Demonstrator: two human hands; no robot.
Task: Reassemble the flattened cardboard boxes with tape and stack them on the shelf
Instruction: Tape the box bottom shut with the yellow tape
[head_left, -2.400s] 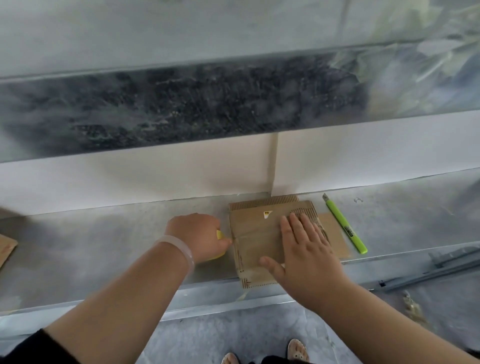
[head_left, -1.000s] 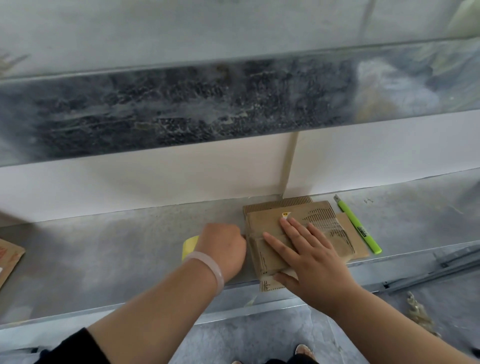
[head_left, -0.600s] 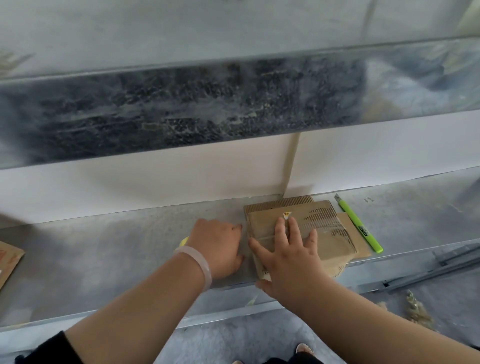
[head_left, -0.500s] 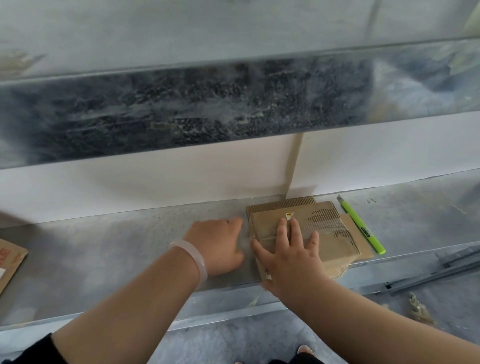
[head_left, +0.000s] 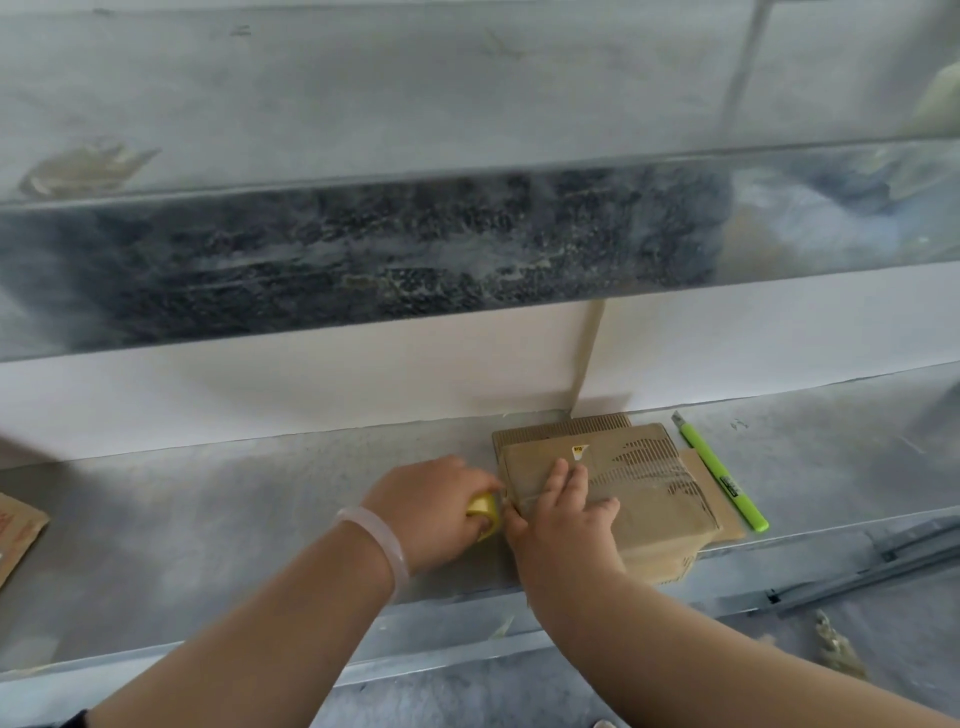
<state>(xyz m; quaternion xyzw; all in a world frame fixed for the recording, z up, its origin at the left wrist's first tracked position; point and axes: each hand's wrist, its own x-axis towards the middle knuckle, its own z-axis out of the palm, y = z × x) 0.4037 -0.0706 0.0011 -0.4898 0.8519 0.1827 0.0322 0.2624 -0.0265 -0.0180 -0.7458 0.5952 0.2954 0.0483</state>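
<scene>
Working at the grey metal shelf (head_left: 208, 545), you have both forearms reaching over its front lip. The brown cardboard box (head_left: 660, 499) lies on the shelf under your right hand (head_left: 566, 530) and runs off to that hand's right, its top torn to ribbed patches. It rests on a flat corrugated sheet (head_left: 561, 428) whose edge shows just beyond your fingertips. Your right hand lies palm down on the box's left part, fingers straight and close together, thumb along the left edge. Your left hand (head_left: 436, 509), just beside it, is curled around a yellow tape roll (head_left: 484, 509), held between the two hands against the box's left side. A loose cardboard piece (head_left: 15, 535) lies well off to the left of your left hand. A green utility knife (head_left: 722, 483) lies to the right of your right hand, past the box. A pale bracelet (head_left: 379, 540) circles your left wrist. A small sticker (head_left: 579, 451) sits just ahead of your right fingertips.
</scene>
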